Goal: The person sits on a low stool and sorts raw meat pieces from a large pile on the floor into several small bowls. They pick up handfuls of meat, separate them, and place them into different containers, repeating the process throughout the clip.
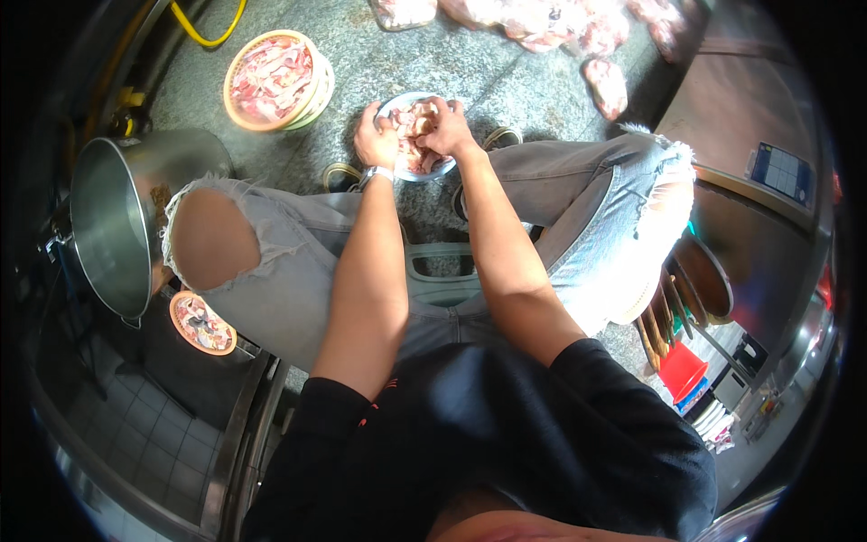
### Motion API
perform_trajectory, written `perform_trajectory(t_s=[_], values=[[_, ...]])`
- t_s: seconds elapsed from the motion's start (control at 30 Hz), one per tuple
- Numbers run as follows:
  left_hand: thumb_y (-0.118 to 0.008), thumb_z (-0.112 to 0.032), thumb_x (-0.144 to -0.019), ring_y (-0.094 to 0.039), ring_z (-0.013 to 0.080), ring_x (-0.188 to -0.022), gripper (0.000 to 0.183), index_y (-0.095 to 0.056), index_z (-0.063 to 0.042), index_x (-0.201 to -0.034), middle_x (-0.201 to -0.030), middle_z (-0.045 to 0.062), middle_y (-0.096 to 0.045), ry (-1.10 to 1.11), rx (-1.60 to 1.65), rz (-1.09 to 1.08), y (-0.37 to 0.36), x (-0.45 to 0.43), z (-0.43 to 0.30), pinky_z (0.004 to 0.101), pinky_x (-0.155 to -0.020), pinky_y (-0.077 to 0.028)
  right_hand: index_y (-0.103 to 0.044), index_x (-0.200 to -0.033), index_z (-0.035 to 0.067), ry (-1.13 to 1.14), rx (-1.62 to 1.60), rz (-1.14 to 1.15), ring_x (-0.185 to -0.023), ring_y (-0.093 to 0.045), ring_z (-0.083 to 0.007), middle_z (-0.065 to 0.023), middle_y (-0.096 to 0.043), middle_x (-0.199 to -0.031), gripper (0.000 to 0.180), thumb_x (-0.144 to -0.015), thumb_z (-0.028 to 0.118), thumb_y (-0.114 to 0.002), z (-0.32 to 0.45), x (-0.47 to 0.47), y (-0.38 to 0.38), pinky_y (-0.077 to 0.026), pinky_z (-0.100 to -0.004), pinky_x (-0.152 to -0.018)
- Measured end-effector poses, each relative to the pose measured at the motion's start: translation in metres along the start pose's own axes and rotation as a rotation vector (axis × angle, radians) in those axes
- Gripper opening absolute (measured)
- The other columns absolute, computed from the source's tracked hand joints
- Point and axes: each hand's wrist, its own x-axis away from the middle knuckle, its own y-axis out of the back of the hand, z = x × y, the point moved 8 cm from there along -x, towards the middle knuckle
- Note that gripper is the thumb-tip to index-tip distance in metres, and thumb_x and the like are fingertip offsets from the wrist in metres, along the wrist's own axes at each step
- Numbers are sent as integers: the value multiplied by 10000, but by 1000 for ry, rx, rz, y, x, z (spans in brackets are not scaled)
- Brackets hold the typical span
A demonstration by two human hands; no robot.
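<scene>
A round, pale-rimmed bowl (433, 173) with pieces of raw meat (410, 129) stands on the stone floor between my feet. My left hand (376, 141) lies at the bowl's left side, its fingertips bent over the rim by the meat. My right hand (447, 129) reaches over the right side, with fingers among the pieces; whether either hand grips a piece cannot be made out. Up and to the left, an orange basket (229, 87) full of raw meat strips rests on a greenish one (328, 91).
Bagged meat (542, 27) lies on the floor (379, 61) at the top, with one piece (607, 88) nearer. A large metal pot (108, 223) lies on its side by my left knee; another meat basket (177, 332) is below it. A steel counter (731, 108) stands at the right.
</scene>
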Motion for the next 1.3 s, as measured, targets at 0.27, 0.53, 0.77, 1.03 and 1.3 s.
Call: perform_trajectory(t_s=[0.27, 0.53, 0.77, 1.03, 1.3], values=[[-657, -182, -974, -622, 337, -1316, 396, -764, -272, -1344, -1368, 95, -725, -387, -351, 318, -38, 31, -17, 469, -1039, -492, -796, -1130, 147, -151, -55, -239, -1029, -729, -415, -203, -732, -1138, 277, -868, 212, -731, -6, 55, -4, -583, -505, -956], [-720, -258, -934, -491, 336, -1378, 386, -785, -398, -1287, -1275, 28, -665, -433, -613, 307, -46, 16, -27, 537, -1089, -374, -845, -955, 117, -282, -154, -91, -912, -791, -311, -146, -809, -951, 182, -848, 256, -797, -44, 52, -45, -614, -405, -873], [-830, -257, -860, -540, 313, -1273, 425, -795, -341, -1275, -1239, 63, -632, -300, -508, 315, -56, 4, -8, 507, -1057, -433, -817, -977, 45, -411, -231, -192, -1012, -764, -388, -228, -784, -1016, 290, -815, 277, -881, -12, 44, 10, -599, -459, -946], [-859, -154, -809, -769, 337, -978, 353, -809, -135, -1158, -1113, 193, -778, 145, -167, 89, -14, -34, 68, 402, -875, -599, -799, -968, 100, -443, -94, -262, -1024, -766, -373, -198, -791, -1061, 187, -815, 202, -832, -21, 16, -22, -597, -459, -934], [-854, -237, -793, -758, 401, -1054, 364, -740, -112, -1116, -1091, 193, -785, 190, -519, 412, -14, -27, 71, 476, -941, -602, -820, -949, 112, -373, -110, -98, -991, -788, -345, -178, -805, -956, 314, -799, 368, -921, -29, 11, -11, -607, -421, -943]])
